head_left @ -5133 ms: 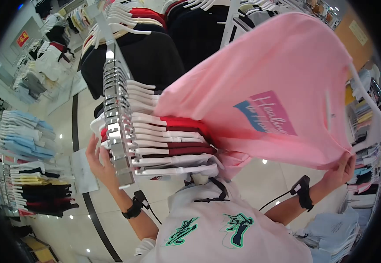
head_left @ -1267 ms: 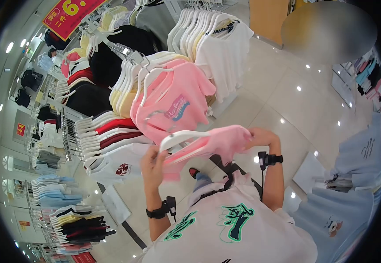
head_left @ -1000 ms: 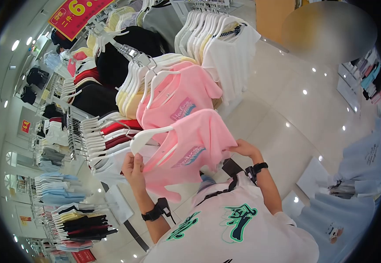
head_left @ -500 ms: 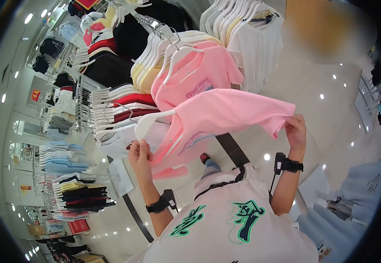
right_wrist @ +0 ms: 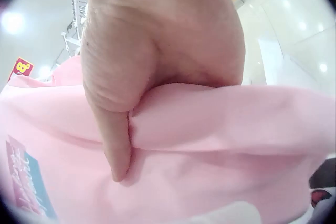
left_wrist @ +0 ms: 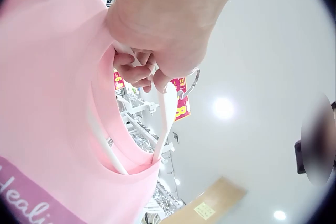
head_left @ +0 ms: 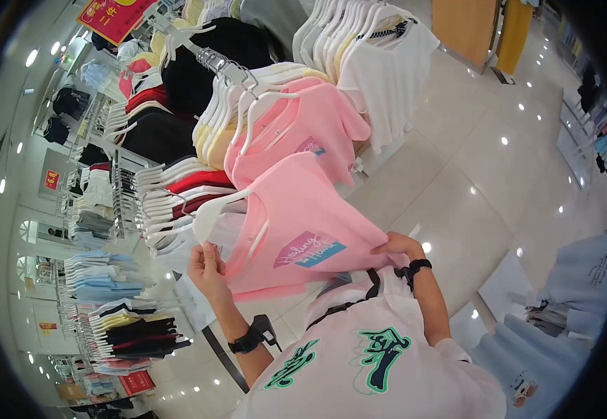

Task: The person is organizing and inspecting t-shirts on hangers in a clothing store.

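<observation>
A pink T-shirt (head_left: 317, 209) with a purple-and-blue printed patch (head_left: 309, 250) hangs sideways on a white hanger (head_left: 209, 218) in front of my chest. My left hand (head_left: 209, 271) grips the hanger near its middle, below the metal hook. The left wrist view shows its fingers curled round the hanger (left_wrist: 167, 111) beside the shirt's neckline (left_wrist: 126, 155). With my right hand (head_left: 399, 246) I pinch the shirt's lower edge. In the right wrist view the thumb (right_wrist: 116, 150) lies over the pink cloth (right_wrist: 210, 124), and the other fingers are hidden behind it.
Just beyond the held shirt, another pink T-shirt (head_left: 296, 133) hangs on a rack arm (head_left: 205, 59). White, red and maroon tops (head_left: 198, 183) hang at the left. Light blue garments (head_left: 541, 349) stand close at the right. Tiled floor (head_left: 457, 160) lies beyond my right hand.
My left hand has left the rack and now holds the hanger. The shirt was bunched 1.3 s ago, then stretched out right; my right hand has since come back inward, and the print shows flat.
</observation>
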{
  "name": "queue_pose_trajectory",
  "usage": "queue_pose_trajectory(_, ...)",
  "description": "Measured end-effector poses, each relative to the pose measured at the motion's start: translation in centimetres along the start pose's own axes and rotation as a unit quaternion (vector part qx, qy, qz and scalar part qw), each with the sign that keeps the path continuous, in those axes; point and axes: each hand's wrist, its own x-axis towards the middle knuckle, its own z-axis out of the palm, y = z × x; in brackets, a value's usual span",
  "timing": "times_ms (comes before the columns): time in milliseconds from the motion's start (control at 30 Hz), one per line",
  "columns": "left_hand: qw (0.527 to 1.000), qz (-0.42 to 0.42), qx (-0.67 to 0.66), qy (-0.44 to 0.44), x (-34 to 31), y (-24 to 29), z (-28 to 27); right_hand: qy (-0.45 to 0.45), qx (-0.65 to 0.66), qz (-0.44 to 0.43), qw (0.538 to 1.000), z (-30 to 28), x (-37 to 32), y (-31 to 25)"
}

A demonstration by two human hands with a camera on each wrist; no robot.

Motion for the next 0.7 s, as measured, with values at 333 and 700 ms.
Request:
queue_pose_trajectory(333, 0.998, 0.035, 0.034, 0.032, 1.3, -0.1, -5.1, 0.070, -0.103, 0.075, 0.989, 2.3, 0.4, 4.0)
queue_pose_trajectory(700, 0.992, 0.117, -0.015, -0.036, 2.6, 4.4, -8.4, 0.128, 0.100, -0.056, 0.985, -3.1, -2.7, 2.0)
